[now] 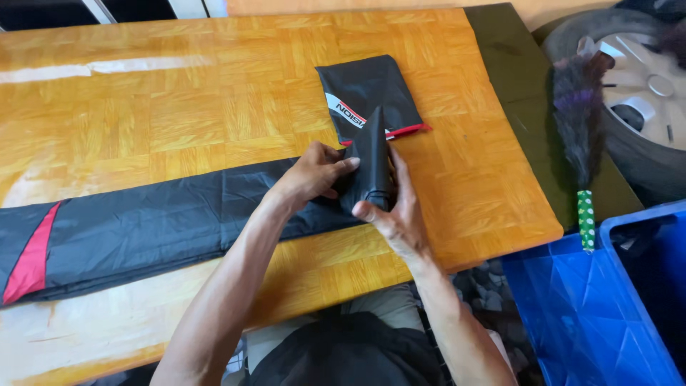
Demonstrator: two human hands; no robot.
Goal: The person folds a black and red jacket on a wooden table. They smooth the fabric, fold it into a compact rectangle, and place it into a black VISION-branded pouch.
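A long black fabric sheet (143, 229) with a red wedge at its left end lies folded lengthwise across the wooden table (179, 107). Its right end is rolled up into a tight upright bundle (375, 161). My left hand (314, 175) presses its fingers against the left side of the roll. My right hand (396, 211) cups the roll from the right, thumb at its lower end. Just beyond lies a small black pouch (364, 89) with a white stripe and red trim, flat on the table.
A blue plastic crate (593, 307) stands on the floor at the lower right. A feather duster (580, 136) with a green dotted handle leans over a dark mat, and a car wheel (636, 93) sits at the upper right beyond the table's right edge.
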